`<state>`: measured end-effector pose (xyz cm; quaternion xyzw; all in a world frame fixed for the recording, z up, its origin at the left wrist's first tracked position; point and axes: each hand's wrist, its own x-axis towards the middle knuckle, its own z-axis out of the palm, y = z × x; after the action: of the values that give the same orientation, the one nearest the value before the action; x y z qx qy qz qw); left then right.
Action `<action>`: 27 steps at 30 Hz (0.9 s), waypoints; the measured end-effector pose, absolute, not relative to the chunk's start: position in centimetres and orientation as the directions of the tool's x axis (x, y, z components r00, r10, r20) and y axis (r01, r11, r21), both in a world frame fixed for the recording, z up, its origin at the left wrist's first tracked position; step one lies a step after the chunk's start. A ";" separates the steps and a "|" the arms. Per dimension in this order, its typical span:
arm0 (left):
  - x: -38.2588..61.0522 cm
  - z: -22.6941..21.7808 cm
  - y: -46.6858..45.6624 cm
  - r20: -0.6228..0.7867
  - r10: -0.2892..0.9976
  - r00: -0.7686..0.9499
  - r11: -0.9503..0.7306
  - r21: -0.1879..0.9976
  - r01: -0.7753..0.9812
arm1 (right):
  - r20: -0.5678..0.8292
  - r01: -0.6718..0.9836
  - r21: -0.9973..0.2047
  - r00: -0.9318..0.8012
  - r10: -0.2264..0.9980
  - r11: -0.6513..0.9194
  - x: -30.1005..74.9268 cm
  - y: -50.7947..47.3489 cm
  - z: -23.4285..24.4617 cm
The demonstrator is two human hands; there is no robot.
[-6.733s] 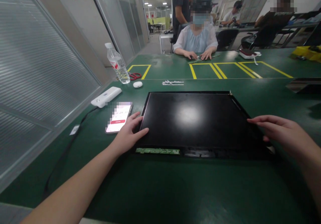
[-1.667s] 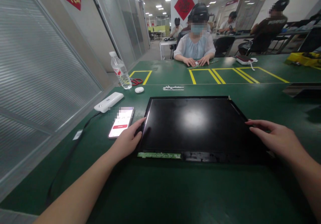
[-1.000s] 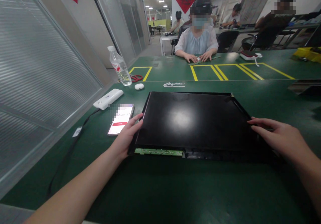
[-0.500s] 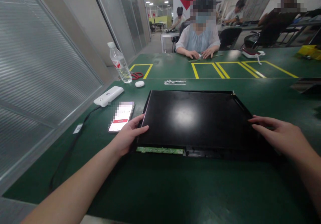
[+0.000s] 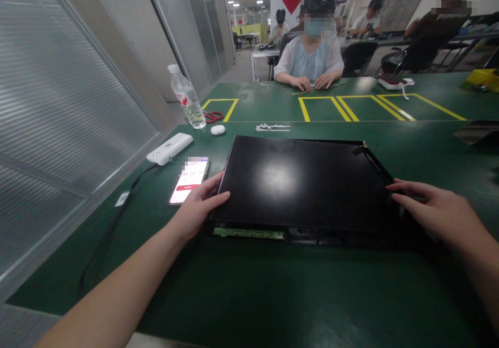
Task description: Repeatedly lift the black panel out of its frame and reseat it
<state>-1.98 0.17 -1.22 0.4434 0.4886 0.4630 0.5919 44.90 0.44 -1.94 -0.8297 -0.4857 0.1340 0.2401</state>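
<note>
A glossy black display panel (image 5: 312, 192) lies over a black frame (image 5: 341, 236), with a strip of green circuit board (image 5: 249, 233) showing along the near edge. The panel's left side is tilted up off the frame. My left hand (image 5: 200, 202) grips its left edge, thumb on top and fingers round the side. At the right edge, my right hand (image 5: 432, 202) is closed, thumb and forefinger pinching the panel's border; its other fingertips are partly hidden.
A lit phone (image 5: 189, 179) lies left of the panel, near a white power bank (image 5: 170, 148) with a black cable. Farther off are a water bottle (image 5: 187, 98), a white earbud case (image 5: 218, 130), red scissors (image 5: 213, 116) and small white strips (image 5: 273, 127). A person (image 5: 310, 57) sits opposite.
The panel's left side has risen off the frame and shifted slightly left, held by my left hand. My right hand stays at the right edge.
</note>
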 end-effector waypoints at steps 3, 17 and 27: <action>-2.1 -1.0 0.1 -0.173 0.981 0.087 0.181 0.979 -0.098 | 0.034 0.754 -0.531 0.475 0.879 -0.387 45.0 0.3 -2.1; -2.4 -1.1 0.2 -0.083 0.993 0.089 0.091 0.992 -0.086 | 0.040 0.778 -0.499 0.460 0.887 -0.381 45.5 0.5 -2.6; -2.1 -1.2 0.0 0.085 0.990 0.111 -0.072 0.991 -0.115 | 0.030 0.703 -0.614 0.474 0.880 -0.358 46.7 0.8 -3.6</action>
<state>-2.07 -0.02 -1.20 0.5188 0.4215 0.5168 0.5349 46.65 0.76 -3.56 -0.8093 -0.4892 0.1545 0.2861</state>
